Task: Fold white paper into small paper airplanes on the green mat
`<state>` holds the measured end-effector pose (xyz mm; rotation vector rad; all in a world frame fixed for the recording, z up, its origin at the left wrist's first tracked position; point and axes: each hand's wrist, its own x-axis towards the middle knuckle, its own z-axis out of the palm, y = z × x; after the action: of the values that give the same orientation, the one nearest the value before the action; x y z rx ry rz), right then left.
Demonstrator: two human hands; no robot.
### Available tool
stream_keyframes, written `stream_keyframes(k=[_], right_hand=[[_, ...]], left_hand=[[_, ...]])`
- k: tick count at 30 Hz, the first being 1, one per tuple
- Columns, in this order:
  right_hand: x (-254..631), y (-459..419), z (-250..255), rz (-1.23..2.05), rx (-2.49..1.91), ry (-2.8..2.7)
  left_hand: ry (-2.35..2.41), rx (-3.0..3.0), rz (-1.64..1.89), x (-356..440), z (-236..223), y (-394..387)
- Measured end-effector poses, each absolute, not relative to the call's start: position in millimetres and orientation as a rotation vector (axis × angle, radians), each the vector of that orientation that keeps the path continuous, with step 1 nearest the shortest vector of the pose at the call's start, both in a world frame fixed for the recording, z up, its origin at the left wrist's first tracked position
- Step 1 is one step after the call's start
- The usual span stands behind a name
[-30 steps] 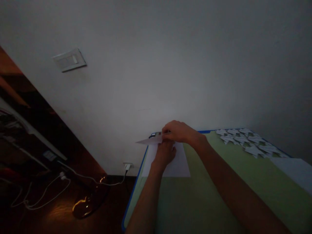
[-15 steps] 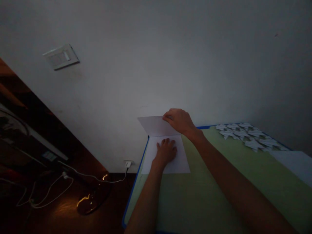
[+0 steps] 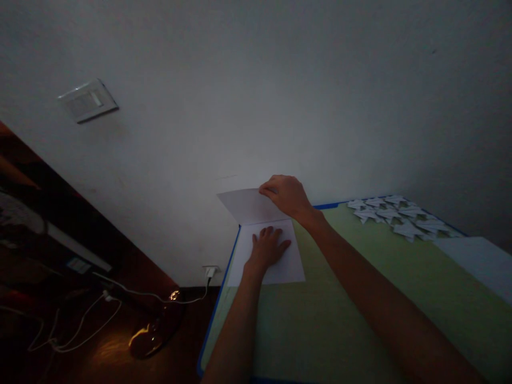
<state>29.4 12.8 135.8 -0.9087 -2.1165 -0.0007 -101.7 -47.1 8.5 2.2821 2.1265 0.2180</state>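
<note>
A white sheet of paper (image 3: pixel 288 265) lies at the far left corner of the green table (image 3: pixel 344 314). Its far half stands folded up toward the wall. My left hand (image 3: pixel 267 248) lies flat on the near half with fingers spread, pressing it down. My right hand (image 3: pixel 286 196) pinches the upper right edge of the raised half and holds it up.
Several folded white paper planes (image 3: pixel 396 216) lie in a group at the far right of the table. A stack of white sheets (image 3: pixel 478 261) sits at the right edge. Left of the table, a white cable (image 3: pixel 120 298) runs across the dark wooden floor from a wall plug (image 3: pixel 209 272).
The far half of the sheet has been lifted from nearly flat to standing open. My left hand has flattened on the near half. The view has shifted slightly.
</note>
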Motion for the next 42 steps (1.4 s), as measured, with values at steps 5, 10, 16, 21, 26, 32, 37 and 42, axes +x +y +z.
stream_keyframes(k=[5,10,16,21,26,32,37,42], right_hand=[[30,13,134,0.01,-0.891,-2.109],[27,12,133,-0.001,-0.877,-2.117],[24,9,133,-0.036,-0.867,-2.121],[23,7,134,-0.047,-0.848,-2.097],[24,6,136,-0.052,-0.849,-2.067],[24,5,138,-0.055,-0.826,-2.052],[26,2,141,-0.038,-0.813,-2.047],[32,1,148,-0.017,-0.793,-1.971]], left_hand=[[2.103,2.253,0.194,-107,9,-45],[2.11,2.26,0.184,-107,9,-45],[2.103,2.267,0.2,-106,10,-46],[2.105,2.268,0.196,-105,10,-46],[2.109,2.262,0.202,-105,9,-46],[2.116,2.253,0.209,-106,8,-46],[2.123,2.257,0.18,-104,11,-48],[2.129,2.257,0.17,-104,11,-48]])
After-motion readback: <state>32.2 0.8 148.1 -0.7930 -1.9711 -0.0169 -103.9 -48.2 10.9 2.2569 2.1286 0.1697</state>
